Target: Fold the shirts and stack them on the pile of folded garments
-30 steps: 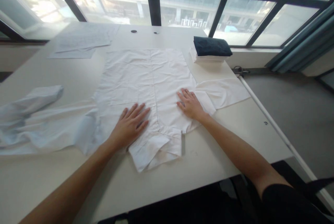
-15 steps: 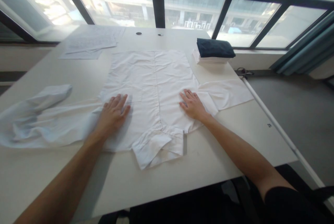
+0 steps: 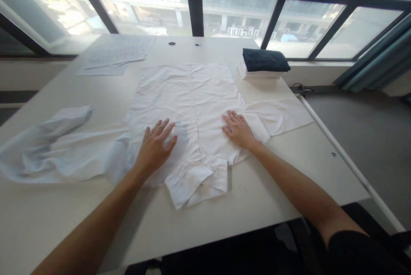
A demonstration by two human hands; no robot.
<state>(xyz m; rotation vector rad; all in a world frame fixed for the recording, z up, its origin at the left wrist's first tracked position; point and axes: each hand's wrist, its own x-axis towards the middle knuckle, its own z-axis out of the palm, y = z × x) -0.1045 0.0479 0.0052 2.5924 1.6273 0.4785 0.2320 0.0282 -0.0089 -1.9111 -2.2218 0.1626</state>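
Note:
A white button-up shirt point(image 3: 212, 91) lies spread on the table, its buttons facing up and its collar point(image 3: 189, 183) towards me. The left sleeve point(image 3: 70, 151) stretches out rumpled to the side, while the right sleeve point(image 3: 279, 114) reaches the table's right part. My left hand point(image 3: 157, 144) is over the shirt front left of the buttons, fingers spread; whether it touches the cloth I cannot tell. Flat on the other half, near the right sleeve, rests my right hand point(image 3: 236, 128), its fingers extended. Neither hand grips anything.
Sheets of paper point(image 3: 112, 57) lie at the table's far left. A dark folded cloth point(image 3: 265, 60) tops a white stack point(image 3: 260, 75) at the far right. Two round holes pierce the white table point(image 3: 257, 206) near its back edge. Windows stand behind it.
My left hand has moved right across the shirt front, from beside the left sleeve towards the buttons. My right hand has stayed in place on the shirt.

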